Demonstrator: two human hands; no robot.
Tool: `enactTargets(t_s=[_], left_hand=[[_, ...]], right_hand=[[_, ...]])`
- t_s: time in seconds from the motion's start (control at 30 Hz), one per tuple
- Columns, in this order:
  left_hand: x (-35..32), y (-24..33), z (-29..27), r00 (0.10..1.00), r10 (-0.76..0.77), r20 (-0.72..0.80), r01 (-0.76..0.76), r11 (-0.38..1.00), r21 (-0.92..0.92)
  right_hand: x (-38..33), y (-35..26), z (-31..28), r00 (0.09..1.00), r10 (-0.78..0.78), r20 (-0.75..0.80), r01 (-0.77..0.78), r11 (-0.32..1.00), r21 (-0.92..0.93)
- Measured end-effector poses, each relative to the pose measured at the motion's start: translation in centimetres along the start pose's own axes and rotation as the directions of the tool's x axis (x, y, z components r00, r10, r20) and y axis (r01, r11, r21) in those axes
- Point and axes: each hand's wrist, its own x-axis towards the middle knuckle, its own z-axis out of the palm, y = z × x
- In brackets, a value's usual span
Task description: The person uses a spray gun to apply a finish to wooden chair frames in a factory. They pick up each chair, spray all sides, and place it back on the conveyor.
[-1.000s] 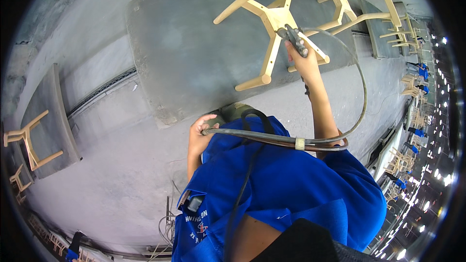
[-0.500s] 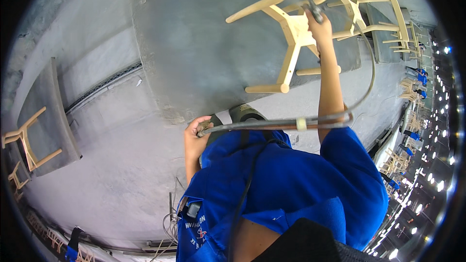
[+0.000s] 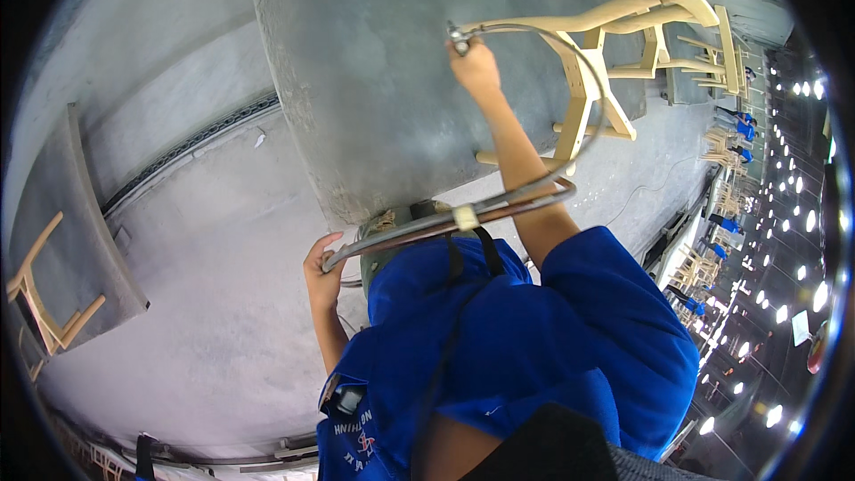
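My right hand is closed around a small metal spray gun, held over the grey slab to the left of the chair. From the gun a thin hose arcs rightward and back past my forearm. My left hand, low at the left of my body, is closed on the bundled grey and brown hoses, which cross in front of me under a pale tape band. A bare pale-wood chair frame rests on the slab to the right of my right hand. My right forearm hides part of its lower legs.
The dark grey slab spreads ahead of me. Another slab at the left bears a wooden chair frame. More chair frames and people in blue line the right side. A dark grated channel crosses the floor.
My right hand has swung left with the spray gun, away from the chair. The chair frame now appears turned and farther right. My left hand has shifted left and down, still on the hoses.
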Motion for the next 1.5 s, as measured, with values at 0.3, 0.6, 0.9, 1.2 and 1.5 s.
enactTargets(t_s=[0.3,0.6,0.9,1.2,1.5], left_hand=[[3.2,-0.2,-2.5,1.0,-0.004,-0.018,0.003,0.997,-0.078],[4.3,-0.6,-2.9,0.985,-0.149,-0.084,0.142,0.987,-0.081],[6.4,0.5,-2.0,0.996,-0.077,-0.039,0.074,0.995,-0.067],[4.9,4.0,2.2,0.95,0.042,0.308,-0.057,0.998,0.038],[3.0,5.7,9.9,0.76,0.119,0.639,-0.275,0.95,0.15]], right_hand=[[7.1,-6.5,-2.4,0.987,-0.088,-0.133,0.064,0.982,-0.177],[14.2,-4.9,-4.1,0.962,0.104,-0.254,-0.161,0.964,-0.213],[7.9,-4.1,-5.6,0.994,-0.008,-0.108,-0.011,0.985,-0.174],[-7.1,2.1,-24.1,0.713,-0.209,-0.669,0.275,0.962,-0.008],[-19.4,15.4,-23.1,0.951,0.252,-0.18,-0.111,0.821,0.56]])
